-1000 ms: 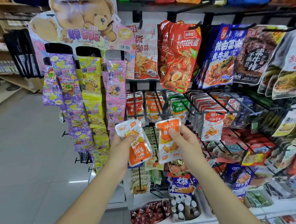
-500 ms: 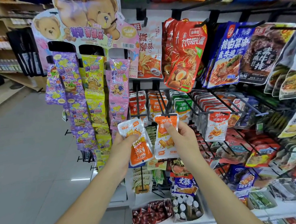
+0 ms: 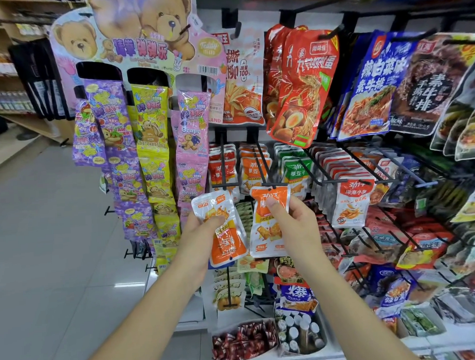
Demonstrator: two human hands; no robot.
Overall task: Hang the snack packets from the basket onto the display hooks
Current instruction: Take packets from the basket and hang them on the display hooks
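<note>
Two packets: one orange-and-white snack sachet is held in each hand, side by side and just apart, in front of the rack's middle row.
Left hand [image 3: 203, 231]: the left packet [image 3: 229, 246] is pinched, with the thumb laid across its front and the other fingers hidden behind it; the packet is tilted, its top leaning towards the rack's left edge.
Right hand [image 3: 296, 226]: the right packet [image 3: 266, 233] is gripped near its top, the thumb pressed on its front and the curled fingers tucked behind; it is held nearly upright.
Hook [image 3: 263, 164]: a black rod is seen running forward from the rack; the top edge of the right packet is held against its front end. Whether the hook is threaded through the packet cannot be told.
Middle row: hung orange packets [image 3: 253, 170] are carried further back on the same hook, with green packets [image 3: 295, 171] just beside them.
Left edge of the rack: a bear display card [image 3: 140, 33] is mounted, with purple, yellow and pink sweet strips hung below it.
Upper row: a large red packet [image 3: 303, 88] and a blue packet [image 3: 372, 90] are hung.
Bottom edge: a tub of red sweets [image 3: 245, 342] is set on the lowest shelf.
</note>
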